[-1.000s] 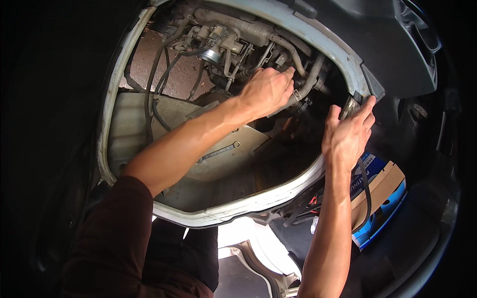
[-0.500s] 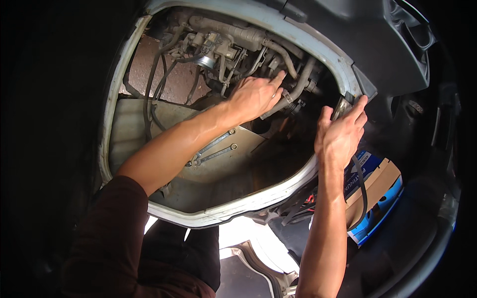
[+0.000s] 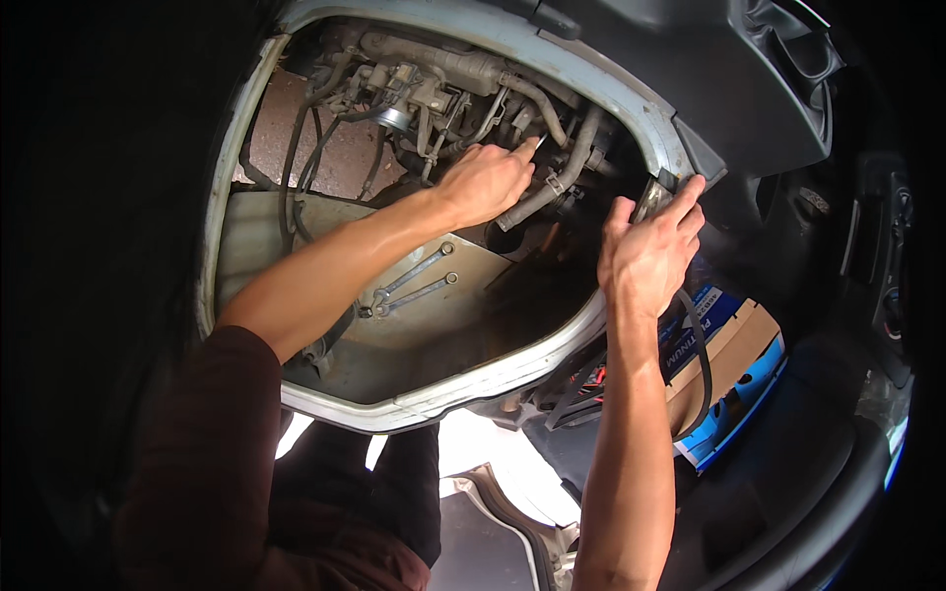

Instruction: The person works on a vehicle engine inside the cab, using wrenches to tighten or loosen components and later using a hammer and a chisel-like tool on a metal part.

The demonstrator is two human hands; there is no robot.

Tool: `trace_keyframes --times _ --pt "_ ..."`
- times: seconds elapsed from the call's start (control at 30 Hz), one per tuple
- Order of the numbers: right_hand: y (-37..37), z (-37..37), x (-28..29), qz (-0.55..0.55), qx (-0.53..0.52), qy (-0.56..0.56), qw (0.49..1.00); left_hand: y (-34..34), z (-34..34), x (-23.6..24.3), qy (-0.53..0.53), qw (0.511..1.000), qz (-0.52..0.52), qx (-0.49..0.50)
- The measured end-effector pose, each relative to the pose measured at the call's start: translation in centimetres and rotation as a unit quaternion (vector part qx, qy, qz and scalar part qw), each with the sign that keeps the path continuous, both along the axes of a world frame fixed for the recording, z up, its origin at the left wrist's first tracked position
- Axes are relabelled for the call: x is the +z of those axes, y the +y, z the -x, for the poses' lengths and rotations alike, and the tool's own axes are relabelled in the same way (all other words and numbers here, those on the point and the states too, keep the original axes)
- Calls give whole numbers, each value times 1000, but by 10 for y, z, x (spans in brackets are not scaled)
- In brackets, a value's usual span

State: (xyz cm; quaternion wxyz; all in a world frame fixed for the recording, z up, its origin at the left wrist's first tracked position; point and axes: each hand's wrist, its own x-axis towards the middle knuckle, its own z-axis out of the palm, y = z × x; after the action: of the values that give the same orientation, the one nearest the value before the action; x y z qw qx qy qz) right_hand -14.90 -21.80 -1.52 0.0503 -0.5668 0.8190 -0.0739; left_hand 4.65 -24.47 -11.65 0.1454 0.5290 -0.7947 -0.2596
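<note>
My left hand [image 3: 488, 182] reaches into the engine bay, index finger stretched out towards the hoses and the other fingers bent. A small pale spot shows at its fingertip; I cannot make out what it is. Just beyond lies a grey rubber hose [image 3: 581, 163] with a clamp. On the right, my right hand [image 3: 650, 258] grips the rim of the painted opening frame [image 3: 665, 138] at its corner, thumb and fingers on either side. A shiny metallic piece [image 3: 650, 202] shows between thumb and index finger. Two combination wrenches [image 3: 422, 293] lie on the pale panel below my left forearm.
Dirty engine parts [image 3: 409, 94] and dark cables [image 3: 296, 182] fill the bay's far left. A blue cardboard box [image 3: 734, 394] stands right of my right forearm, a black strap [image 3: 705, 355] across it. Black plastic trim [image 3: 729, 84] borders the opening at the upper right.
The whole view has shifted, so the bay and both hands appear further left and slightly higher. My left hand stays near the hoses, my right hand at the frame corner.
</note>
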Motion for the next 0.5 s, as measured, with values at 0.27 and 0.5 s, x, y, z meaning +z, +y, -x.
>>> trace_keyframes --times 0.27,0.5 --pt "-2 1 0 1 -2 4 1000 -32 17 59 43 995 -80 31" --pt "1 5 -2 3 8 -5 1000 -24 20 62 -3 995 -87 46"
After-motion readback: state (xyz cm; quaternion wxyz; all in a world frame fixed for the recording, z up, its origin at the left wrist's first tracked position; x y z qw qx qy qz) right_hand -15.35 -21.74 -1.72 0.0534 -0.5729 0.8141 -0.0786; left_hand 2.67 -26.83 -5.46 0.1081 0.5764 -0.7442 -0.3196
